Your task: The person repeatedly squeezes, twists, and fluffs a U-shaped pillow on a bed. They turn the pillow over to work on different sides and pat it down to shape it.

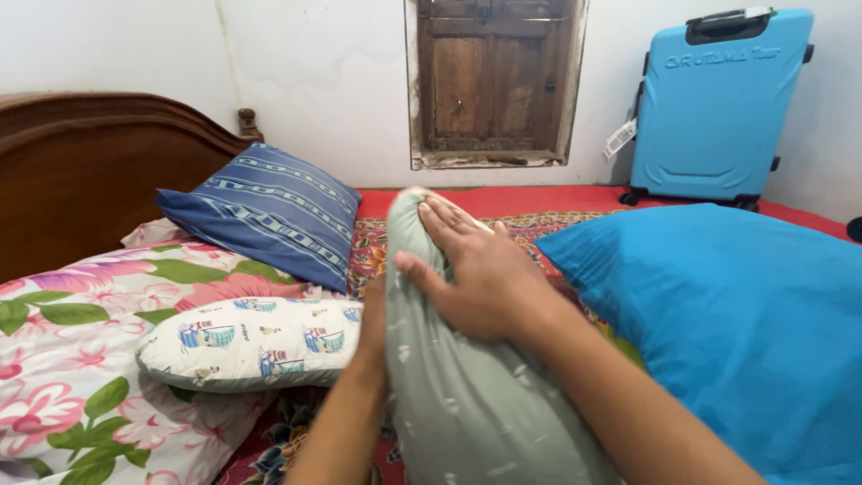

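Both hands clasp one long grey-green bolster (pixel 467 395) (pale flecks, softly creased) at six o'clock on the bed: right hand (pixel 480 274) pressed on top, left hand (pixel 373 328) mostly hidden behind.

A white plastered wall (pixel 314 63) is seen behind the bed, stained in places, and an old wooden shutter (pixel 492 76) is set into it. A carved dark wooden headboard (pixel 81 171) is placed at the left. A turquoise suitcase (pixel 714 99) is stood against the wall at the right.
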